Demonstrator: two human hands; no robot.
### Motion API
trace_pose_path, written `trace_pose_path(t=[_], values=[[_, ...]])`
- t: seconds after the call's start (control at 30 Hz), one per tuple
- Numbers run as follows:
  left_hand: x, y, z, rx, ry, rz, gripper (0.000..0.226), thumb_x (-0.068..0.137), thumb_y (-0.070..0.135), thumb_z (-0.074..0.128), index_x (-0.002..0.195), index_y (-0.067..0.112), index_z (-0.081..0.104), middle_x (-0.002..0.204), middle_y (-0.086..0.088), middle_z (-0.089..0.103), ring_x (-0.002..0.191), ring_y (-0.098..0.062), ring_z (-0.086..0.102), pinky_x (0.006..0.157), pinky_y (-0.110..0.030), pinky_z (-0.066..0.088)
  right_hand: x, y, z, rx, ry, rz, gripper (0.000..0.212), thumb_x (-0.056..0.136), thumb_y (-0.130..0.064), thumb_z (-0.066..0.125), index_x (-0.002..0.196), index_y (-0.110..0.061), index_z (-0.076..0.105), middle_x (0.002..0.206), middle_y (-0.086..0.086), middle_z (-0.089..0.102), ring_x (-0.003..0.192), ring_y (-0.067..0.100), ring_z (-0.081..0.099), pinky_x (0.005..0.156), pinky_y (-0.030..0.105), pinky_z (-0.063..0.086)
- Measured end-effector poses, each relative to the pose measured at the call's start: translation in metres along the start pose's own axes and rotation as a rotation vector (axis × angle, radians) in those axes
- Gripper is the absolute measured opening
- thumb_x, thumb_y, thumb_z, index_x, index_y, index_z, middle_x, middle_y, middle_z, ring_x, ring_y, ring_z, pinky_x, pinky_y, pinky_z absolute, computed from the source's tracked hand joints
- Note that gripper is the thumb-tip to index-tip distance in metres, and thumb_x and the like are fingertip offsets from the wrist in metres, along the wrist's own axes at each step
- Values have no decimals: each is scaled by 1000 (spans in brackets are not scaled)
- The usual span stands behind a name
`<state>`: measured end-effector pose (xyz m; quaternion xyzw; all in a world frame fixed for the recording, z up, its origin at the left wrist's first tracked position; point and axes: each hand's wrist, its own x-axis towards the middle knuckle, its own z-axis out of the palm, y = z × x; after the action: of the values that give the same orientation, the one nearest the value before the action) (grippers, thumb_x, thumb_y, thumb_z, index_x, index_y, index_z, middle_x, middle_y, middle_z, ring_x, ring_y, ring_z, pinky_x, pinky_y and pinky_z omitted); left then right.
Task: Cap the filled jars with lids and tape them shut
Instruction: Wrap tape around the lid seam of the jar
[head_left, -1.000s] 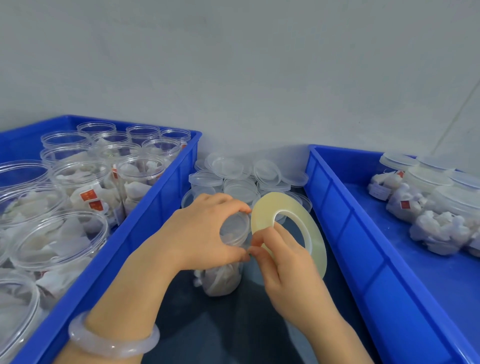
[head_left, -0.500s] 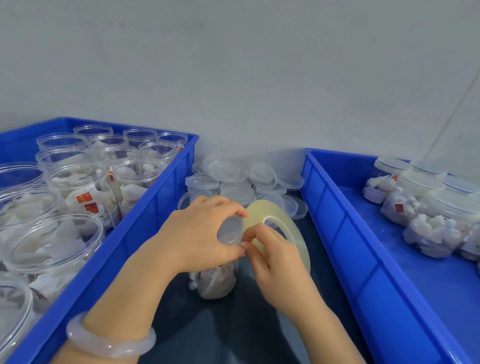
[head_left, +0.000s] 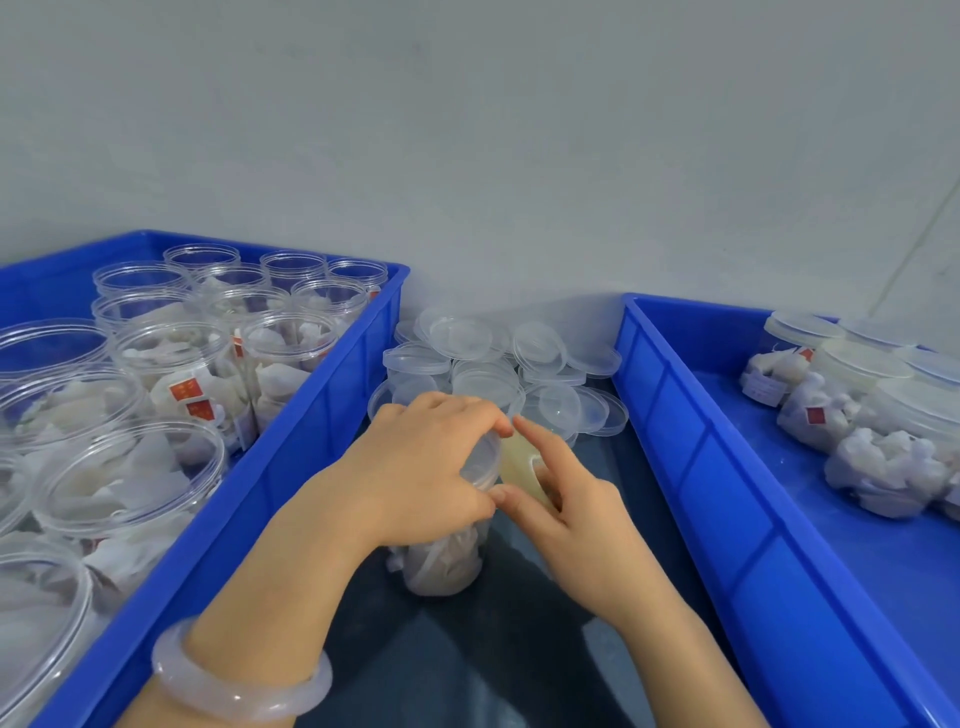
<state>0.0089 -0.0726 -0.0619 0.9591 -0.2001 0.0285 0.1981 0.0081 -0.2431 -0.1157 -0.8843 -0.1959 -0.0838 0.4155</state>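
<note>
Hands meet over one filled jar (head_left: 441, 566) that stands upright on the dark surface (head_left: 441, 670) between two blue bins. Our left hand (head_left: 426, 467) curls over the jar's top, with fingers and thumb wrapped round the clear lid (head_left: 485, 460) seated on it. Our right hand (head_left: 566, 514) is just beside it and holds the yellowish tape roll (head_left: 519, 457) close against the lid's edge. The index finger lies straight along the roll, the thumb reaches toward our left thumb at the rim, and the other fingers curl at the roll's hole. We cannot tell whether any tape is stuck to the jar. A pale bangle (head_left: 239, 686) sits on our left wrist.

Behind the hands, a heap of loose lids (head_left: 483, 358) lies near the grey wall. The left bin (head_left: 322, 415) is packed with open jars (head_left: 171, 358), upright and filled with white pieces and red-marked labels. The right bin (head_left: 691, 431) holds capped jars (head_left: 852, 395) grouped at its far end, well apart from our hands.
</note>
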Motion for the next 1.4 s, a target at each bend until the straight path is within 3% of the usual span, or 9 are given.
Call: trace_pose_path(t=[0.13,0.3,0.47,0.57,0.67,0.77,0.97,1.17,1.4], values=[[-2,-4,2,51,26,47,63,83,39,64,139,38,35,143,26,33,134,0,24,109,-32,25,-3,0,2,28,5,-19,54,86,-40,62,137,-34,46,67,-46,44,71,-16,46,66,4,34],[0,-6,4,83,45,60,68,80,56,62,140,40,35,144,27,32,135,-1,24,107,-31,27,-6,1,-3,20,4,-70,53,89,-24,63,139,-26,46,70,-49,45,75,-20,47,70,3,35],[0,-4,8,95,88,87,58,82,55,53,136,38,39,141,25,36,131,-1,27,101,-26,22,-8,-5,2,-32,75,-142,45,93,-24,60,137,-27,49,77,-21,57,77,-6,54,69,6,38],[0,-3,13,127,134,76,54,84,50,52,134,34,41,139,23,40,130,-2,30,98,-25,22,-11,-6,7,-40,116,-121,21,93,-18,59,114,-23,57,71,-20,48,66,-9,52,61,6,36],[-1,-1,14,132,178,72,50,82,47,51,129,32,46,133,22,47,125,-4,37,96,-26,26,-15,-9,12,-60,127,-114,6,94,-16,55,99,-19,57,80,-13,51,62,1,47,59,15,34],[-1,3,14,129,214,46,53,70,49,40,120,34,51,122,22,53,116,-3,43,91,-26,32,-17,-13,15,-48,137,-77,10,94,-15,51,100,-19,58,93,-1,56,72,11,50,67,29,41],[-1,5,13,88,199,15,53,66,48,39,114,34,55,120,22,56,116,-4,45,90,-32,35,-24,-22,17,-174,165,-80,8,93,-13,48,91,-11,55,90,3,48,76,25,49,66,42,42],[0,3,12,63,171,21,37,78,38,57,114,33,54,124,20,53,117,-6,44,90,-33,34,-32,-28,20,-249,191,-70,9,94,-19,46,88,-15,52,90,-1,44,76,22,46,60,31,30],[4,2,10,91,65,-1,35,78,43,56,110,36,45,122,19,47,113,-11,40,85,-33,30,-36,-26,22,-190,213,-41,12,92,-22,45,88,-17,55,86,0,49,72,20,49,63,34,39]])
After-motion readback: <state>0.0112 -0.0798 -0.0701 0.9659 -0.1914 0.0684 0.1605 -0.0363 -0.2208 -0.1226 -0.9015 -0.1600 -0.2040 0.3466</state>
